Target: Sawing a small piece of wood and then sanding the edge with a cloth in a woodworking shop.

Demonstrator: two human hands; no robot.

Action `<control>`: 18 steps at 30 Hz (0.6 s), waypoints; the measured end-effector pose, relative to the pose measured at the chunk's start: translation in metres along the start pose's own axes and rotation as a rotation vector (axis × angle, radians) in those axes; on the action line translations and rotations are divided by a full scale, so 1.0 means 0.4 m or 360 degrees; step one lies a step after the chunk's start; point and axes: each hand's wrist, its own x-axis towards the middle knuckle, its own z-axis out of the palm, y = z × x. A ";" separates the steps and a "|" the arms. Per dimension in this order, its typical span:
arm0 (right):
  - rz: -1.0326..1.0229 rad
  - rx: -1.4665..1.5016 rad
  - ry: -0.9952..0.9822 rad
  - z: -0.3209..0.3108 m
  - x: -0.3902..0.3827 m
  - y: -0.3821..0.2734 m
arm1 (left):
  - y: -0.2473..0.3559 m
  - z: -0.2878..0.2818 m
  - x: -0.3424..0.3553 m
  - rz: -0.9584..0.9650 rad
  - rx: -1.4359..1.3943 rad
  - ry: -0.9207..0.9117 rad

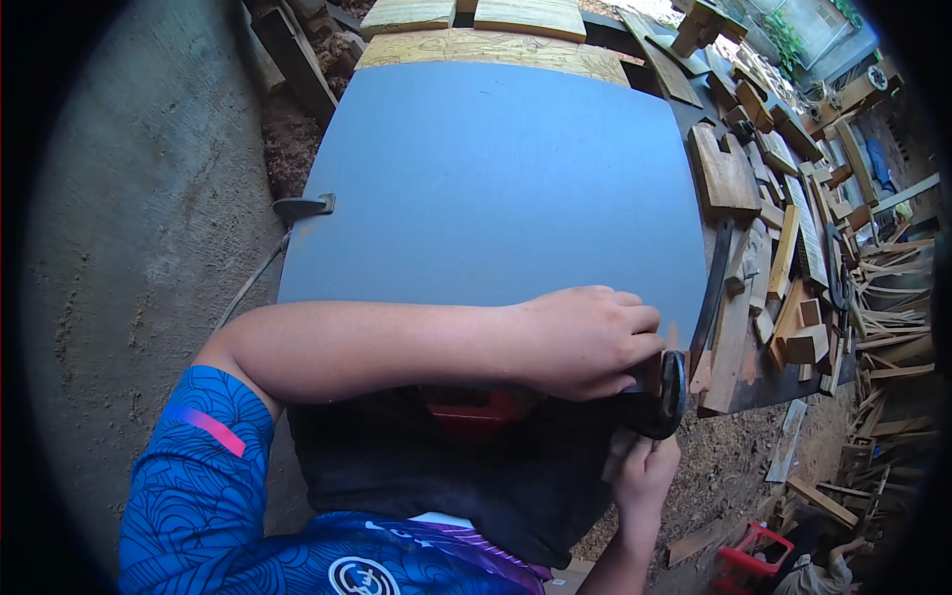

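A large blue-grey board (496, 188) lies flat before me. At its near right corner stands a dark metal C-clamp (673, 387), its curved frame rising past the board's edge. My left forearm crosses over the near edge, and my left hand (595, 342) is closed beside the clamp, fingers curled down; what they grip is hidden. Below the corner, my right hand (647, 474) wraps round the lower end of the clamp. Another clamp (319, 205) sits on the board's left edge.
Wood offcuts (783, 258) and a notched wooden block (724, 169) are heaped along the right side. Pale planks (531, 18) lie past the far edge. A concrete floor (149, 218) stretches left. A red plastic stool (754, 557) stands at lower right, beside another person (823, 575).
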 end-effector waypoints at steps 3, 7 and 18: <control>-0.0334 -0.0226 0.0211 0.036 -0.087 0.052 | -0.012 0.006 -0.009 0.0026 0.0007 0.0044; -0.0396 -0.0339 0.0201 0.005 -0.142 0.104 | -0.008 0.026 0.015 0.0058 -0.0050 0.0077; -0.0332 -0.0147 0.0244 0.033 -0.115 0.056 | -0.010 0.012 -0.005 0.0035 -0.0040 0.0125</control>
